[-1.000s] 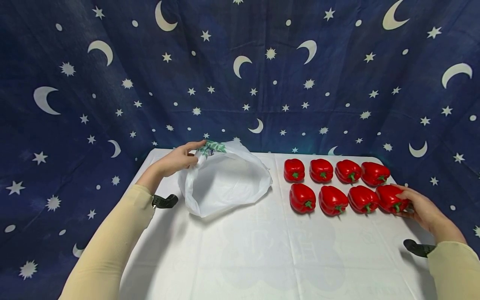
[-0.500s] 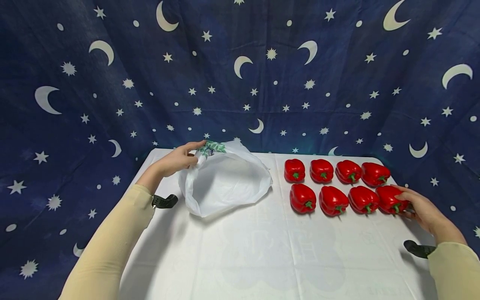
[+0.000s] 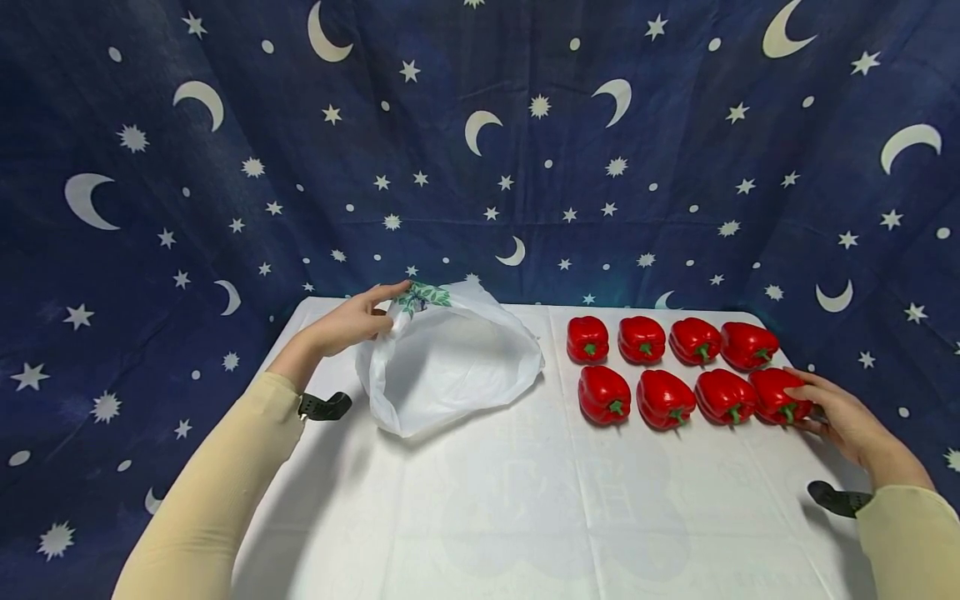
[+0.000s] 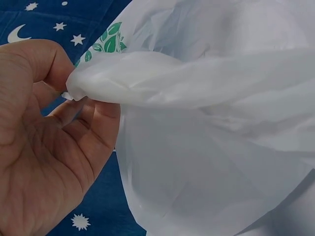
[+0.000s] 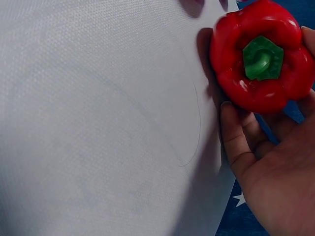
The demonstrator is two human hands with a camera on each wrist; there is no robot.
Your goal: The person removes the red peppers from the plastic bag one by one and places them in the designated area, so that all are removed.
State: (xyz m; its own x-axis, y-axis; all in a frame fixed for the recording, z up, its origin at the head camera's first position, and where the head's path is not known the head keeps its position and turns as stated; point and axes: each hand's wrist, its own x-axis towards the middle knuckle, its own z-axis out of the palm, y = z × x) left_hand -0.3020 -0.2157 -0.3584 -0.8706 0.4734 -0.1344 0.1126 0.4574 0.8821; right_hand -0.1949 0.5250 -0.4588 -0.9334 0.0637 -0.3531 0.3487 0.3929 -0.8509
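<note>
A white plastic bag (image 3: 378, 383) with a green leaf print lies on the left half of the table, its mouth spread open towards me. My left hand (image 3: 343, 325) pinches the rolled rim at the bag's left side; the left wrist view shows thumb and fingers meeting on the plastic (image 4: 138, 78). Far to the right, my right hand (image 3: 847, 421) holds the end red bell pepper (image 3: 776, 396) of the front row. In the right wrist view the thumb and fingers lie around this bell pepper (image 5: 263, 91), green stem facing the camera.
Several other red bell peppers stand in two rows, one behind (image 3: 641, 340) and one in front (image 3: 603, 396). The table (image 3: 510, 500) has a white cover. Behind and beside it hangs a dark blue cloth (image 3: 420, 83) with moons and stars.
The right thumb has moved a little further over the bell pepper, and that pepper has shifted very slightly left. My left hand keeps its grip on the bag's rim.
</note>
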